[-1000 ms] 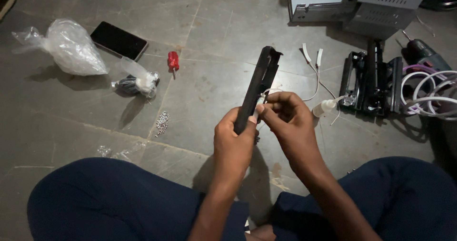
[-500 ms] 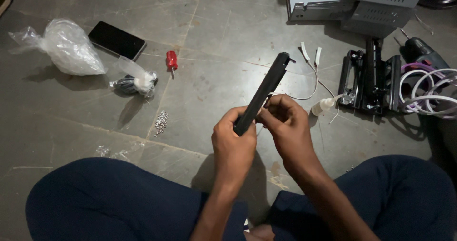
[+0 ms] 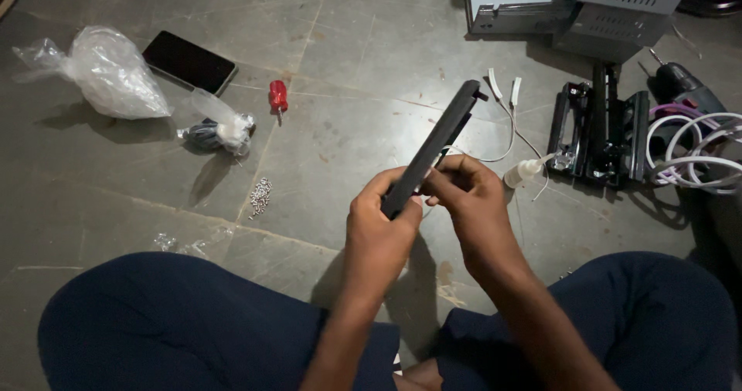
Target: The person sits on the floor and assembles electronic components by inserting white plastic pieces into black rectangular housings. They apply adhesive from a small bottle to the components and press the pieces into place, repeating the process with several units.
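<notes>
Left hand (image 3: 379, 225) grips the lower end of a long black bar (image 3: 433, 147), held tilted above the floor (image 3: 348, 59) middle. Right hand (image 3: 464, 194) closed, fingers pinched at the bar's lower part; what they pinch is hidden. Phone (image 3: 188, 61), plastic bags (image 3: 108, 70), red screwdriver (image 3: 277, 96) toward the far-left corner. Screw pile (image 3: 260, 196) nearby. Black frame (image 3: 599, 132), white cables (image 3: 696, 147), possibly a drill (image 3: 688, 86), right edge.
</notes>
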